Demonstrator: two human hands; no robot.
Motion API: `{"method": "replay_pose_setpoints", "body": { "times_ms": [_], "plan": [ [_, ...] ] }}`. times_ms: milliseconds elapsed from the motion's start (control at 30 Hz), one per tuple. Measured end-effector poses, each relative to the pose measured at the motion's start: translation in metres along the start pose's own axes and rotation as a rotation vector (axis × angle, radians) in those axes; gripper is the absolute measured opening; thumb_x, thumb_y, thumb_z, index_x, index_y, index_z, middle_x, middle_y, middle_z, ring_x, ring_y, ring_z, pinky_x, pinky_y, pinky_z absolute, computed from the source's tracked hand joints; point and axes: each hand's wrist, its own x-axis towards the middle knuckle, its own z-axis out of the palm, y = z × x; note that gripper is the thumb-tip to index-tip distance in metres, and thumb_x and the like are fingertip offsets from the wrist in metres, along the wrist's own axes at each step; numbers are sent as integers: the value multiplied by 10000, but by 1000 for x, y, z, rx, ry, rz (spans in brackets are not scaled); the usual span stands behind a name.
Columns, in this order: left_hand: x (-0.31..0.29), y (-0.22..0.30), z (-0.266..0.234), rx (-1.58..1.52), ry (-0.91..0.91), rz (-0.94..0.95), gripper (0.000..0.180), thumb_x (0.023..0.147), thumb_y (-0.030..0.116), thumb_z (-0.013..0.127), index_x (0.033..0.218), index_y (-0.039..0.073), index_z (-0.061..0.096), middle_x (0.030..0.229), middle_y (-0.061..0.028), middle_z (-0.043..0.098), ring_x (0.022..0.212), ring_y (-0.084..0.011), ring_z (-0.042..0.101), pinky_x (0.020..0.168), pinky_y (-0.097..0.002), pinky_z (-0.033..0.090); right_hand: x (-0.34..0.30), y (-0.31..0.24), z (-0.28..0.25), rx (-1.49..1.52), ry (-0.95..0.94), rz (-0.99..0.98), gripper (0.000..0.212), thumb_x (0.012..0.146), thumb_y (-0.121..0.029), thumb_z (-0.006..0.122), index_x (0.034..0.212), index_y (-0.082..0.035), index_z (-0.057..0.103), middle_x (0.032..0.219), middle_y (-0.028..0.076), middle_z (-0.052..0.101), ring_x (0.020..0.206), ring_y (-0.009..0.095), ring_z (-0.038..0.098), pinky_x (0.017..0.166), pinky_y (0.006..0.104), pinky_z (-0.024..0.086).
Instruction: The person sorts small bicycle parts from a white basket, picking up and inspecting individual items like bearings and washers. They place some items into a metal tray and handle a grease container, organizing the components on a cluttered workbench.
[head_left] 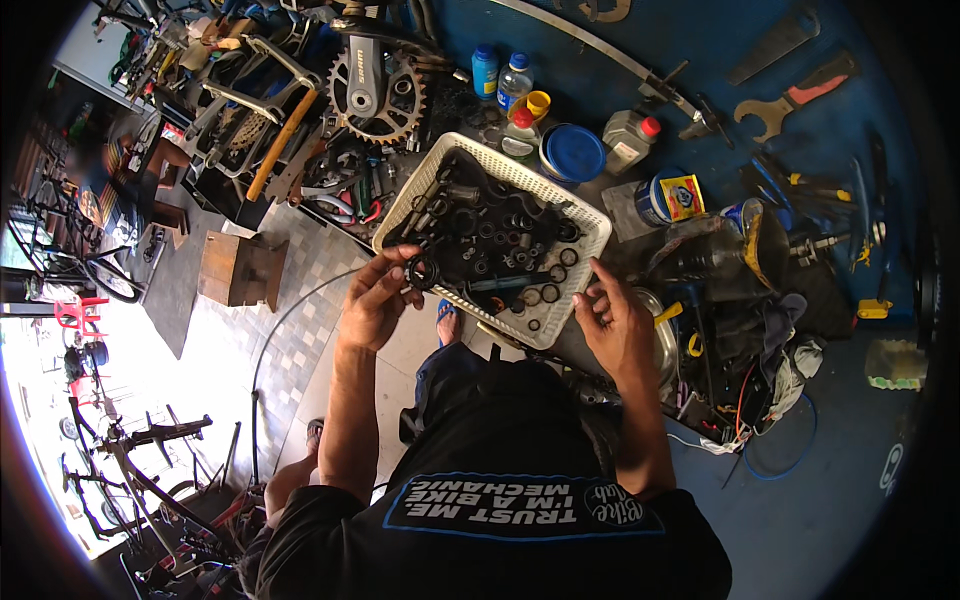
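A cream plastic basket (592, 250) sits tilted before me, filled with small dark metal and rubber parts, rings and bearings among them. Over its near left edge, my left hand (375, 300) pinches a black ring-shaped part (424, 270) between thumb and fingers. My right hand (615, 325) is by the basket's right rim, its index finger stretched out and its other fingers loosely bent, with nothing visible in it. Whether its fingertips touch the rim I cannot tell. Inside the basket, several loose rings (550, 292) lie near the right hand.
Behind the basket stand bottles, a blue-lidded tub (573, 152) and a grey jug with a red cap (630, 140). A crankset (375, 90) and a wooden-handled hammer (282, 145) lie to the left. Tools hang on the blue wall. A wooden box (230, 268) stands on the tiled floor.
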Motion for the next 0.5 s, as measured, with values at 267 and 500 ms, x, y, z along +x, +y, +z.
{"method": "replay_pose_setpoints", "body": {
  "times_ms": [267, 500],
  "plan": [
    [-19, -27, 4, -274, -36, -22, 499, 1091, 312, 627, 1449, -29, 562, 1173, -97, 718, 991, -233, 698, 834, -401, 577, 13, -36, 19, 67, -96, -213, 576, 936, -202, 822, 1471, -129, 625, 1020, 79, 752, 812, 221, 734, 691, 366, 599],
    [-22, -26, 22, -248, -63, -21, 511, 1113, 350, 577, 1409, -67, 568, 1075, -131, 705, 875, -251, 679, 748, -386, 565, 13, -66, 24, 258, -97, -354, 358, 934, -130, 802, 1271, -89, 690, 1060, 106, 744, 837, 271, 763, 681, 362, 624]
  ]
}}
